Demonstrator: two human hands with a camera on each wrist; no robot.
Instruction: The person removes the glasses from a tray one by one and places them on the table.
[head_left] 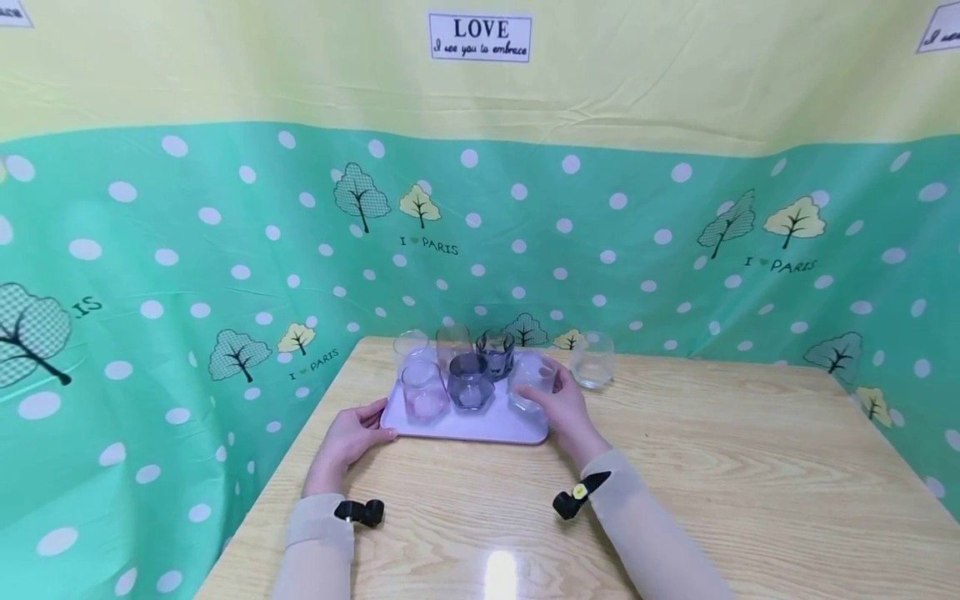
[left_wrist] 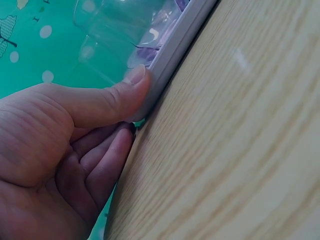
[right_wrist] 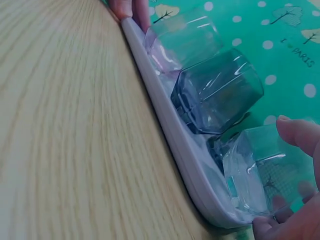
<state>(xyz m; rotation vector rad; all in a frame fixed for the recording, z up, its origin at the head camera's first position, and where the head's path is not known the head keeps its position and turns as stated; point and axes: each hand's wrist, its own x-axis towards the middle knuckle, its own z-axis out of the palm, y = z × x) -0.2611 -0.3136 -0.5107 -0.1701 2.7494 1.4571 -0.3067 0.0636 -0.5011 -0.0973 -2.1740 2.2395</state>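
Observation:
A pale lilac tray (head_left: 465,428) lies on the table with two rows of glasses on it. My left hand (head_left: 351,435) grips its front left corner, thumb (left_wrist: 127,92) on the rim and fingers low at the edge. At the tray's right end, my right hand (head_left: 568,414) holds a clear glass (right_wrist: 257,165), thumb on the near side and fingers partly hidden behind. Beside that glass in the front row stand a dark grey glass (right_wrist: 220,92) and a pinkish glass (head_left: 424,390). Behind are a clear glass (head_left: 409,348), a brownish glass (head_left: 453,343) and a dark patterned glass (head_left: 496,354).
Another clear glass (head_left: 592,367) stands on the wooden table (head_left: 735,467), off the tray, just right of my right hand. A green and yellow printed curtain (head_left: 525,208) hangs behind the table's back edge and along its left side.

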